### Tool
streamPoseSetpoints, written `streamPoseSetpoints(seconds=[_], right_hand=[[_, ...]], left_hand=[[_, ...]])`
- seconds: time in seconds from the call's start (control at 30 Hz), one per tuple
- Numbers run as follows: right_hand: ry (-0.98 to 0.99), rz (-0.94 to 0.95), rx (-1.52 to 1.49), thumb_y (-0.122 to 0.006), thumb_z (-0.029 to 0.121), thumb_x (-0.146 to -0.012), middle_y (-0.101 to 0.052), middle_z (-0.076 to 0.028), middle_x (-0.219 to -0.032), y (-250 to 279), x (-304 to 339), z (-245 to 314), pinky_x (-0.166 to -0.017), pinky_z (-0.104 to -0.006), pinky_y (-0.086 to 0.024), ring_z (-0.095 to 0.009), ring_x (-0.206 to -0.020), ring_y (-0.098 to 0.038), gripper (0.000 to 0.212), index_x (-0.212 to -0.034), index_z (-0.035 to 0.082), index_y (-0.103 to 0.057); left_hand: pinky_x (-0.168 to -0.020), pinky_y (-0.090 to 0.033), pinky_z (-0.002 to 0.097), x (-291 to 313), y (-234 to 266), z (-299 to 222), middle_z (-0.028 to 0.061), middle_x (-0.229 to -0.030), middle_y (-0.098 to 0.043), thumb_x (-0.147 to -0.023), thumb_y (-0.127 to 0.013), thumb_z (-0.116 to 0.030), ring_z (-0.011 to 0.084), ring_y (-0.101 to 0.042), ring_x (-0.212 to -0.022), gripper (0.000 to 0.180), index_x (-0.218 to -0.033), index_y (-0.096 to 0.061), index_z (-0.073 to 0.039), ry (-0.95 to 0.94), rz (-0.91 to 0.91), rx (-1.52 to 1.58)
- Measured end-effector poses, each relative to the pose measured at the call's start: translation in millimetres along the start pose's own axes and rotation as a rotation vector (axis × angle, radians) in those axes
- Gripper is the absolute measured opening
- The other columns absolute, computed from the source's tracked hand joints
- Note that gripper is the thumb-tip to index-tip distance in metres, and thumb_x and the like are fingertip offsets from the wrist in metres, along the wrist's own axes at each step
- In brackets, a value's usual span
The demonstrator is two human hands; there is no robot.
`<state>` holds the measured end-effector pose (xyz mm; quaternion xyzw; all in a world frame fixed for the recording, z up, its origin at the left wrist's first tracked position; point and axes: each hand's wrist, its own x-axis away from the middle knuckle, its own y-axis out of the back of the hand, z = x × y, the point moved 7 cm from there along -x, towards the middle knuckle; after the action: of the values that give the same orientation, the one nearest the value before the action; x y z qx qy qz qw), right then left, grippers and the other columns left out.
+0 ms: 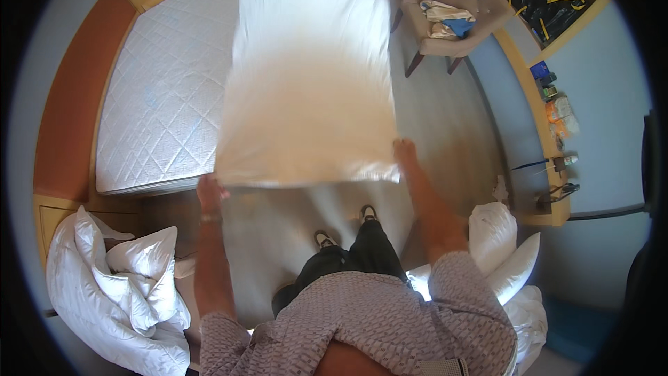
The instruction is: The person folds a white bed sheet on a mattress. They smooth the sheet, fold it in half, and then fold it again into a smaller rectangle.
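A white bed sheet (313,97) stretches out in front of me, billowing over the right part of a bare quilted mattress (167,76). My left hand (211,191) is closed on its near left corner, beside the mattress's near edge. At the near right corner, my right hand (405,152) grips the sheet with the fingers wrapped round it. Between the two hands the near edge hangs almost straight above the floor. The sheet's far end reaches to the top of the view and hides much of the mattress.
White bedding and pillows (132,285) are heaped at the lower left, with more pillows (494,244) at the lower right. An upholstered chair (445,45) holding folded cloth stands at the far right. Along the right wall runs a narrow wooden counter (518,63) with small items.
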<state>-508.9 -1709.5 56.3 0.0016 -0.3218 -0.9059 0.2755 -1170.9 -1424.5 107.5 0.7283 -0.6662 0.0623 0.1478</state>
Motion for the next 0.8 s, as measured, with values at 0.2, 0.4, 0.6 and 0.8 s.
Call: streamPoseSetpoints(seconds=[0.2, 0.4, 0.6, 0.8], right_hand=[[-0.336, -0.043, -0.055, -0.062, 0.025, -0.095, -0.073, -0.021, -0.092, 44.3, 133.6, -77.2, -0.075, -0.0481, -0.055, -0.03, -0.083, -0.07, 0.033, -0.102, -0.006, -0.072], [-0.306, 0.027, -0.016, -0.062, 0.031, -0.094, -0.074, -0.025, -0.096, 45.1, 175.7, -99.2, -0.079, -0.0505, -0.056, -0.037, -0.087, -0.072, 0.038, -0.104, -0.005, -0.073], [-0.475, 0.044, 0.193, -0.064, 0.031, -0.093, -0.075, -0.025, -0.096, 45.6, 196.2, -145.2, -0.082, -0.0501, -0.057, -0.037, -0.092, -0.074, 0.037, -0.101, -0.004, -0.072], [-0.192, 0.663, 0.704, -0.066, 0.029, -0.098, -0.075, -0.019, -0.097, -42.3, 120.7, -160.4, -0.083, -0.0476, -0.056, -0.031, -0.089, -0.071, 0.032, -0.105, 0.0, -0.077]], left_hand=[[-0.04, -0.053, 0.0344, 133.2, 42.6, 128.7, 0.0052, -0.07, -0.057, -0.1, -0.047, -0.012, 0.0155, -0.053, -0.046, 0.023, -0.111, -0.067, -0.008, 0.254, -0.073, -0.03], [-0.041, -0.054, 0.0336, 167.6, 67.0, 155.1, 0.0088, -0.075, -0.06, -0.092, -0.045, -0.007, 0.0189, -0.056, -0.048, 0.026, -0.109, -0.065, -0.006, 0.288, -0.121, 0.016], [-0.041, -0.058, 0.0362, 179.4, 107.8, 173.2, 0.0111, -0.082, -0.063, -0.091, -0.045, -0.006, 0.0222, -0.062, -0.054, 0.026, -0.105, -0.067, -0.005, 0.303, -0.205, -0.129], [-0.041, -0.061, 0.0386, 143.8, 71.8, 147.4, 0.0139, -0.084, -0.067, -0.097, -0.047, -0.007, 0.0219, -0.066, -0.057, 0.025, -0.105, -0.07, -0.002, 0.418, 0.086, -0.342]])
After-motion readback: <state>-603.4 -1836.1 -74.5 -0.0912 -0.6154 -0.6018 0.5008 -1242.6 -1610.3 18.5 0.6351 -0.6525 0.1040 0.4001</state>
